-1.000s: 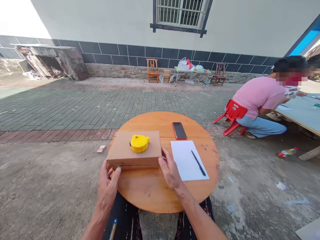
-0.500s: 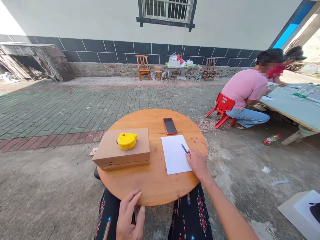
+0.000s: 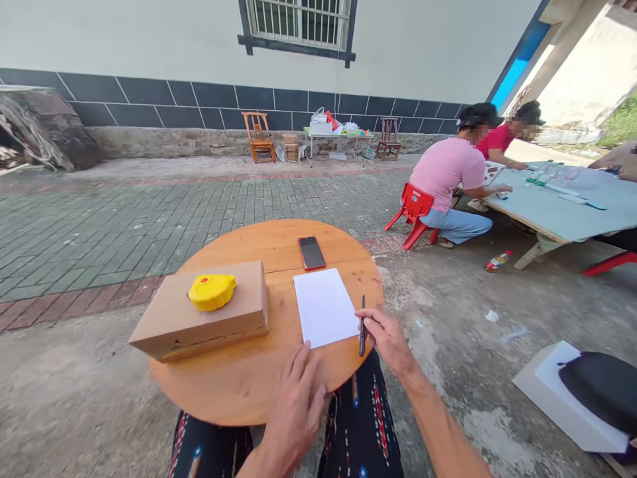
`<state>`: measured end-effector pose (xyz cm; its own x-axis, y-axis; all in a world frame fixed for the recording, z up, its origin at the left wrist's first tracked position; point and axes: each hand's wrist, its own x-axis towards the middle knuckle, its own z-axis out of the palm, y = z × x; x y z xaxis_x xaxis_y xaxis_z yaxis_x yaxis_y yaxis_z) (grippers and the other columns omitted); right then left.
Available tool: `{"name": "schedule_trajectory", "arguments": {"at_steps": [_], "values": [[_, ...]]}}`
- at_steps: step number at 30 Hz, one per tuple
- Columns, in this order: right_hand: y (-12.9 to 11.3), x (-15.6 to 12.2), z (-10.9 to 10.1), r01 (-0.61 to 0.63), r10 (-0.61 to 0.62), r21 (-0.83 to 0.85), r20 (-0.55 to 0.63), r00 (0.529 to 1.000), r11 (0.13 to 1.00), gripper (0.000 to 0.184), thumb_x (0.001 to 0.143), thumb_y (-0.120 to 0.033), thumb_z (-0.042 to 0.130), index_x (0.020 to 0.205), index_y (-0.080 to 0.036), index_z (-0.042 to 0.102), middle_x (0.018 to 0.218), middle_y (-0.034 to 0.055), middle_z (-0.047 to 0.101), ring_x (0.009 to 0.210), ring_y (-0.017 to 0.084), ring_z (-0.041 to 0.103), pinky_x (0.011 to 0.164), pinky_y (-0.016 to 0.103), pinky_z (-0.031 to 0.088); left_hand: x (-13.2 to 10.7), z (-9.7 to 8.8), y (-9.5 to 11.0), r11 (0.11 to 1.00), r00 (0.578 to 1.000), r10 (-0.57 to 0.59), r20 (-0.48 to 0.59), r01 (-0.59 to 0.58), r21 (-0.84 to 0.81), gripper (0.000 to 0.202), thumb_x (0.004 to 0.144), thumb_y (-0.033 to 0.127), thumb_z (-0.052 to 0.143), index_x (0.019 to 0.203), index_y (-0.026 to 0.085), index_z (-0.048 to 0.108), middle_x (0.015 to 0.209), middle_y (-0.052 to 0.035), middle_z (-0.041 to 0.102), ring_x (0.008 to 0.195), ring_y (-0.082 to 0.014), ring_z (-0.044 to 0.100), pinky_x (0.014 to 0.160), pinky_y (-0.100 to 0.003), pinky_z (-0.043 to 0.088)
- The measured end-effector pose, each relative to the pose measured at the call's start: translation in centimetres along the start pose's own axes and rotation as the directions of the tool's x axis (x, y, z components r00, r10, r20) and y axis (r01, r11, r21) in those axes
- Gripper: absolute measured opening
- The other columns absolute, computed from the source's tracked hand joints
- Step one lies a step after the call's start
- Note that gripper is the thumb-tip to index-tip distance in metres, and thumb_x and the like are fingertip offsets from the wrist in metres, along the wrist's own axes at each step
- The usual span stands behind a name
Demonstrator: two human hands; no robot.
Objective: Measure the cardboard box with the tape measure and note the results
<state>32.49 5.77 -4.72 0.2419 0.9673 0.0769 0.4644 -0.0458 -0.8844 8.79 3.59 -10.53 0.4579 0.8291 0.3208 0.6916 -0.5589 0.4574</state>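
Between the fingertips of my right hand (image 3: 385,337) is a dark pen (image 3: 363,328), held upright at the paper's right edge. A white sheet of paper (image 3: 326,305) lies on the round wooden table (image 3: 239,388). My left hand (image 3: 298,395) rests at the near edge, fingers stretched out, the fingertips at the paper's lower left corner. Beyond the paper lies a phone (image 3: 311,253) with a red edge. On the left a cardboard box (image 3: 233,318) carries a yellow tape measure (image 3: 212,292).
To the right, a person in pink (image 3: 450,169) sits on a red chair (image 3: 416,202) at a long pale table (image 3: 587,206), with other people around it. A bottle (image 3: 497,261) stands on the ground. At lower right is a white box (image 3: 547,392) with a dark object on it.
My right hand has picked the pen up off the paper and turned it upright. My left hand has moved forward and right to the paper's edge. The view has swung right.
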Motion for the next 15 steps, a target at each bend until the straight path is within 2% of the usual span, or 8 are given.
{"name": "schedule_trajectory", "arguments": {"at_steps": [3, 5, 8, 12, 15], "values": [[0.1, -0.9, 0.1, 0.027, -0.02, 0.311, -0.025, 0.999, 0.95, 0.03, 0.085, -0.035, 0.053, 0.109, -0.019, 0.062, 0.091, 0.0067, 0.073, 0.072, 0.019, 0.072, 0.063, 0.032, 0.055, 0.9, 1.1, -1.0, 0.998, 0.999, 0.04, -0.003, -0.04, 0.053, 0.047, 0.091, 0.028, 0.052, 0.137, 0.02, 0.058, 0.152, -0.0124, 0.047, 0.141, -0.0326, 0.044, 0.108, -0.053, 0.047], [0.3, -0.8, 0.5, 0.115, -0.068, 0.406, -0.129, 0.989, 0.907, 0.026, 0.083, -0.037, 0.062, 0.104, -0.022, 0.058, 0.084, 0.0035, 0.072, 0.073, 0.02, 0.073, 0.068, 0.034, 0.058, 1.0, 2.1, -2.2, 0.994, 0.997, 0.072, -0.03, -0.069, 0.086, 0.045, 0.092, 0.032, 0.052, 0.135, 0.022, 0.06, 0.151, -0.0116, 0.05, 0.138, -0.0331, 0.047, 0.106, -0.053, 0.049], [1.0, -0.1, 1.4, 0.19, -0.101, 0.299, -0.291, 0.951, 0.935, 0.02, 0.091, -0.041, 0.056, 0.098, -0.023, 0.052, 0.07, -0.0014, 0.066, 0.065, 0.017, 0.07, 0.067, 0.032, 0.059, 0.9, 3.6, -4.5, 0.982, 0.986, 0.15, -0.077, -0.139, 0.127, 0.044, 0.09, 0.038, 0.054, 0.131, 0.024, 0.064, 0.145, -0.0104, 0.056, 0.132, -0.0337, 0.054, 0.101, -0.051, 0.052], [3.0, 0.6, 3.2, 0.22, -0.169, 0.07, -0.437, 0.883, 0.973, 0.019, 0.099, -0.036, 0.044, 0.104, -0.021, 0.054, 0.089, 0.0053, 0.071, 0.084, 0.019, 0.071, 0.077, 0.032, 0.056, 0.8, 5.2, -6.9, 0.96, 0.974, 0.217, -0.069, -0.2, 0.197, 0.046, 0.088, 0.04, 0.053, 0.13, 0.025, 0.065, 0.143, -0.0092, 0.058, 0.129, -0.0318, 0.057, 0.1, -0.047, 0.052], [4.7, 0.6, 4.7, 0.252, -0.277, -0.116, -0.445, 0.851, 0.961, 0.022, 0.098, -0.034, 0.045, 0.104, -0.021, 0.061, 0.094, 0.0084, 0.072, 0.088, 0.022, 0.069, 0.08, 0.034, 0.054, 0.8, 5.8, -7.9, 0.945, 0.978, 0.211, -0.003, -0.203, 0.257, 0.048, 0.089, 0.04, 0.052, 0.134, 0.025, 0.063, 0.145, -0.0082, 0.056, 0.129, -0.0302, 0.057, 0.098, -0.043, 0.052]]}}
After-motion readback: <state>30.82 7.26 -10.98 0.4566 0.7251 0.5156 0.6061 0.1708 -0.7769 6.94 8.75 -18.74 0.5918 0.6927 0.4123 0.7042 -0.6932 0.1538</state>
